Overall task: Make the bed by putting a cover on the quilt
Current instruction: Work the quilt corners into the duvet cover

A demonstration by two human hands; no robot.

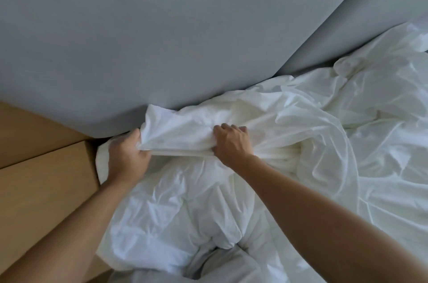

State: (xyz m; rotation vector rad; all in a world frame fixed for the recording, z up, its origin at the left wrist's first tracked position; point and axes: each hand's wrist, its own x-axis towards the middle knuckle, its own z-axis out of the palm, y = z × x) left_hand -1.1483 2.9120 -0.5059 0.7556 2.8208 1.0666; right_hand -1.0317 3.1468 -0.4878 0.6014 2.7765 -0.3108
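Folds of white cloth lie heaped below the grey padded headboard (139, 51): the cover (312, 134), thin and smooth, spreads in long loose folds to the right, and the quilt (183, 213), puffier and finely crinkled, bulges in the near middle. Both are white and overlap, so where one ends and the other begins cannot be told. The left hand (127, 160) has its fingers curled round the left end of a flattened, layered edge of cloth; the right hand (231, 144) clenches a gathered bunch of the same edge further right, and the stretch between them is pulled taut. By my judgement this stuff is light and wholly limp: it will sag, twist and slip layer over layer, the thin cover sliding easily on the quilt, so a hold on one layer alone will not carry the other. Best hold is at a corner, pinching cover and quilt together through the cloth, with the second hand along the same edge. The headboard stands just behind both hands, touching the cloth, and a second grey panel (375, 28) angles off to the far right; a wooden ledge (46, 190) runs along the left. Room at that far-left corner is tight, and the heaped folds on the right may drag.
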